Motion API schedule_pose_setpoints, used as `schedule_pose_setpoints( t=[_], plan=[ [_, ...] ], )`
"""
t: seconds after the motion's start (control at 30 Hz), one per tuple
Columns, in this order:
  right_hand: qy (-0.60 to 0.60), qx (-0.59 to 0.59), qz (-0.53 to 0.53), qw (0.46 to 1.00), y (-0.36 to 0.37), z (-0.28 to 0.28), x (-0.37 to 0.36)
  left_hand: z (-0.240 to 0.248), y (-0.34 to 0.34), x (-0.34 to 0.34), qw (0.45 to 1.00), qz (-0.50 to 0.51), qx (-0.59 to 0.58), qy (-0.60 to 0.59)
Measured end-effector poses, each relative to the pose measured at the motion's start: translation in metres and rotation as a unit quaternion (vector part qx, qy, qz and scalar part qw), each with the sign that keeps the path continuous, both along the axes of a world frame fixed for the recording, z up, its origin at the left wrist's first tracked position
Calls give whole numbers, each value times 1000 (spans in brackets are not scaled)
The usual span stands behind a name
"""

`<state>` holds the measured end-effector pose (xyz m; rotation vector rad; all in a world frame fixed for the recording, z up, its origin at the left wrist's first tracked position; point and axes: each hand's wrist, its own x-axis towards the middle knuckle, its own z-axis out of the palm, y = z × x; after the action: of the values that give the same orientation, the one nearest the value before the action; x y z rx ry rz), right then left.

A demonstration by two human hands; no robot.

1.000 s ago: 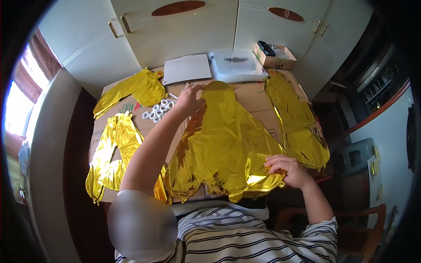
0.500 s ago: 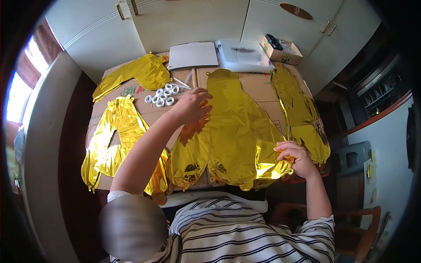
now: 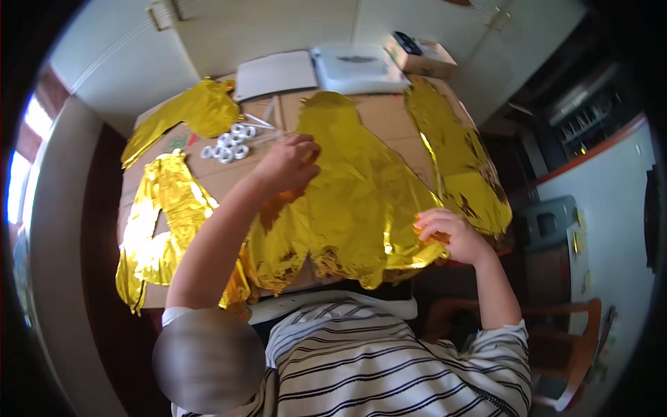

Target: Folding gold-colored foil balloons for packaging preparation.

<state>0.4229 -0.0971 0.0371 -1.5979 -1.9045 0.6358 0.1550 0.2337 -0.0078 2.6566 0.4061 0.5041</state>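
My right hand (image 3: 450,235) grips the gold foil balloon (image 3: 347,181); I can't tell whether my curled left hand (image 3: 286,164) holds its edge

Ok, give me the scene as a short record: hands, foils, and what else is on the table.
Left hand: at the left edge of the central foil; grip unclear
Right hand: holding that foil's near right corner
Other gold foils: far-left piece, near-left piece, right-hand piece
Left of centre: white rings
Back edge: pale flat panel, translucent box, small cardboard box
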Motion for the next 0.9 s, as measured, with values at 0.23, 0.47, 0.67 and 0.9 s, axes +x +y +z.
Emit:
schedule_pose_setpoints(
  t=[0.23,0.47,0.67,0.9],
  plan=[
    [-34,-60,29,997,-5,6,-2,0,-3,-3,999,28,-11,12],
    [-33,-134,59,989,-18,30,3,0,-4,3,999,37,-13,24],
    [-94,-143,-121,978,-40,30,-24,-3,-1,0,999,27,3,18],
    [265,-277,-333,861,-99,-54,-65,9,-12,-1,998,47,-32,28]
  ],
)
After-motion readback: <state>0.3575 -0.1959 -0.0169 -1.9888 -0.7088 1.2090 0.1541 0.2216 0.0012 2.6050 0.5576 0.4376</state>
